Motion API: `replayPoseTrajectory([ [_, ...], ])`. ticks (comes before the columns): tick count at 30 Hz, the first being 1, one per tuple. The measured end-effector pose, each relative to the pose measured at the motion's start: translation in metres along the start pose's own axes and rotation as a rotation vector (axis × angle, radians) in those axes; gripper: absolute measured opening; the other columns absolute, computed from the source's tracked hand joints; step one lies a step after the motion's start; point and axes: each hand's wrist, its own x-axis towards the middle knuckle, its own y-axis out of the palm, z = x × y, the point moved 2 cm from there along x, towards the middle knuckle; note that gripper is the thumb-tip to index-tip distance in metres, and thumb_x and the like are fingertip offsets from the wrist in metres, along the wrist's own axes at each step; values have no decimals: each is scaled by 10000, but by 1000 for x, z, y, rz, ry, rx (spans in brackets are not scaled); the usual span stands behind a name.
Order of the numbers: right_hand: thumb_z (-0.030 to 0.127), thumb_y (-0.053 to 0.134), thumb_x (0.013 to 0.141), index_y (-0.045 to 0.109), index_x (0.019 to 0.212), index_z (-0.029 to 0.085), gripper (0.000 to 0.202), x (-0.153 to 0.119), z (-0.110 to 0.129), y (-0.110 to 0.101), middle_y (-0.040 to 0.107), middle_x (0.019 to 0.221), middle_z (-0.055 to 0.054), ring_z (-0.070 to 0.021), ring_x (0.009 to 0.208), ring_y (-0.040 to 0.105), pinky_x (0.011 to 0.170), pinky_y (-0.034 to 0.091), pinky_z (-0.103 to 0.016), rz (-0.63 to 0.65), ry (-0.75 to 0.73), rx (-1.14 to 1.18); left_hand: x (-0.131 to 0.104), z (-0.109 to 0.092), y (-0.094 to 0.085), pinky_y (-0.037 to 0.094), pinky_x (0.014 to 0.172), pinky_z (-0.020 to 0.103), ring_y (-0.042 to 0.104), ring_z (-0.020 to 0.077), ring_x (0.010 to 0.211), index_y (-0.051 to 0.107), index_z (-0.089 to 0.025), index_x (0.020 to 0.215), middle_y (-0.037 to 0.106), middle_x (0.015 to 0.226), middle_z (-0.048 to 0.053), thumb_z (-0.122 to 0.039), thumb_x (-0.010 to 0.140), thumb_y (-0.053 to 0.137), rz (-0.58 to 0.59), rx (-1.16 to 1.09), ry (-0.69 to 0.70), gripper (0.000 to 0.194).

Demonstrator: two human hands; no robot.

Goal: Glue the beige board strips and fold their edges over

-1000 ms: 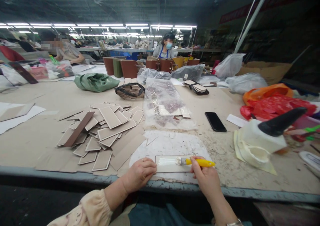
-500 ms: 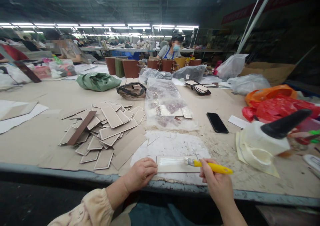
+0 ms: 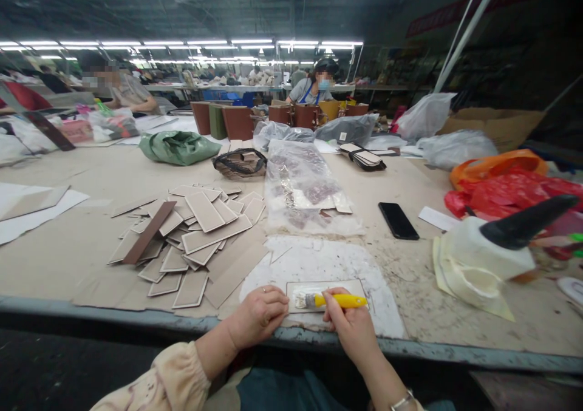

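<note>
A flat rectangular panel [image 3: 353, 288] lies on white paper [image 3: 319, 259] at the table's front edge, with wet white streaks on its left part. My right hand [image 3: 348, 320] is closed around a yellow-handled paintbrush [image 3: 348, 301], whose bristles touch the panel's left half. At the panel's left end rests my left hand [image 3: 263, 314], fingers bent together and pressing on the end; whether they pinch it or only hold it down is hard to see. Just left is a loose pile of similar beige panels [image 3: 204, 210] with pale edges, a brown strip [image 3: 149, 232] lying across them.
Beyond the paper lies a clear plastic bag [image 3: 300, 180] with brown pieces inside. To the right are a black phone [image 3: 398, 220], a white bottle with a black spout [image 3: 489, 247] and red plastic bags [image 3: 505, 186]. A co-worker [image 3: 314, 86] sits across, behind brown bags [image 3: 239, 122].
My right hand has swept the paintbrush leftward along the panel, from its middle to near its left end. My left hand stays at the panel's left end.
</note>
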Motion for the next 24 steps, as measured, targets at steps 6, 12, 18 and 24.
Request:
replayPoseTrajectory([
  [6, 565, 455, 847, 596, 786, 200, 396, 3, -3, -43, 577, 496, 29, -152, 411, 545, 475, 435, -267, -140, 1, -205, 2, 1, -1, 515, 826, 323, 607, 172, 888, 652, -169, 836, 685, 902, 61, -117, 873, 520, 10, -23, -2, 147],
  [12, 561, 403, 865, 608, 821, 198, 419, 4, -13, -83, 619, 499, 19, -169, 420, 592, 520, 454, -281, -246, -23, -419, 2, -1, -1, 513, 835, 325, 606, 170, 886, 649, -174, 801, 683, 890, 62, -107, 873, 513, -2, -34, 1, 168],
  [18, 572, 375, 871, 606, 843, 186, 451, 6, -21, -100, 642, 529, -3, -185, 481, 630, 569, 469, -286, -266, -72, -549, 1, -1, -1, 510, 850, 329, 602, 171, 898, 648, -173, 805, 681, 905, 64, -110, 878, 507, 6, -29, -6, 171],
  [24, 590, 382, 857, 593, 845, 188, 454, 1, -11, -107, 611, 504, 3, -191, 485, 619, 550, 449, -282, -335, -86, -556, 3, -1, -2, 516, 846, 329, 605, 169, 885, 658, -171, 802, 678, 882, 71, -118, 882, 494, -10, -33, 5, 189],
])
